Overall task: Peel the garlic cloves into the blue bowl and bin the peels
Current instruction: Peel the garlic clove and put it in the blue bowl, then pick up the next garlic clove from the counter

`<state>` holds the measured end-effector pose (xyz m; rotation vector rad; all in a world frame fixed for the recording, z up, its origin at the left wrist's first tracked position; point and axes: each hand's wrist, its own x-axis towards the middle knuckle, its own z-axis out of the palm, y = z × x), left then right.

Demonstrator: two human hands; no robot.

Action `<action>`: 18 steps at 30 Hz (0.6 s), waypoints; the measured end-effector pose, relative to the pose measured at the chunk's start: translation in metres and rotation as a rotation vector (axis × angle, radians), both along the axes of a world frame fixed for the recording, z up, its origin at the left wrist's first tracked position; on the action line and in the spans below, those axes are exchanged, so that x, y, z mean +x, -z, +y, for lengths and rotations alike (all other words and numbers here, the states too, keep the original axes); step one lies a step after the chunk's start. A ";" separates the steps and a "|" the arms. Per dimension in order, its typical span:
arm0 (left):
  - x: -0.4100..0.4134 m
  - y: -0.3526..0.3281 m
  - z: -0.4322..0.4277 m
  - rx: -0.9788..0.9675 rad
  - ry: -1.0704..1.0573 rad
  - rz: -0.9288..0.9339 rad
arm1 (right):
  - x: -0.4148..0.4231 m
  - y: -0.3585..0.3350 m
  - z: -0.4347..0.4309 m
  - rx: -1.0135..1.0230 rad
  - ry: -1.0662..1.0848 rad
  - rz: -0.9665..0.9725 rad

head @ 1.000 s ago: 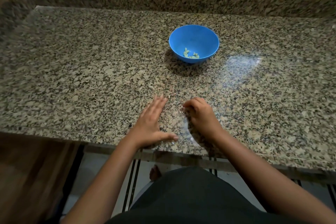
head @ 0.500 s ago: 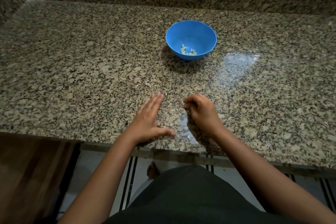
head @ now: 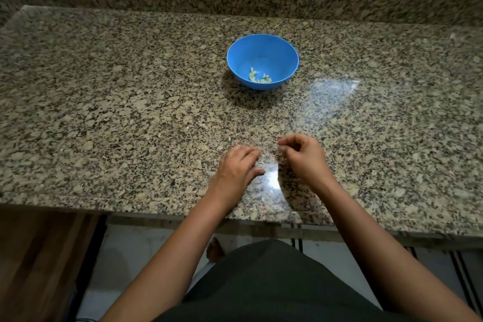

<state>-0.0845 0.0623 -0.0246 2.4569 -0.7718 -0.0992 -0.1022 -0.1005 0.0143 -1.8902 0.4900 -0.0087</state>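
Gathering peels (head: 279, 142), low centre: your left hand (head: 236, 167) lies flat-fingered, so sweep them toward your right hand (head: 303, 157), whose curled fingertips seem to pinch some.

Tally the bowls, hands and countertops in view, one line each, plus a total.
Bowls: 1, the blue bowl
Hands: 2, the left hand and the right hand
Countertops: 1, the granite countertop
Total: 4
The garlic cloves in the bowl are too small to count, so they are left out.
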 end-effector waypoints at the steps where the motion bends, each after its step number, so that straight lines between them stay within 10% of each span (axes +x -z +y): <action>1: 0.000 0.000 -0.001 -0.030 0.011 -0.023 | -0.001 0.001 -0.001 0.002 0.008 0.002; 18: -0.010 -0.005 -0.014 -0.070 -0.147 0.089 | -0.016 -0.010 0.002 0.167 -0.058 0.059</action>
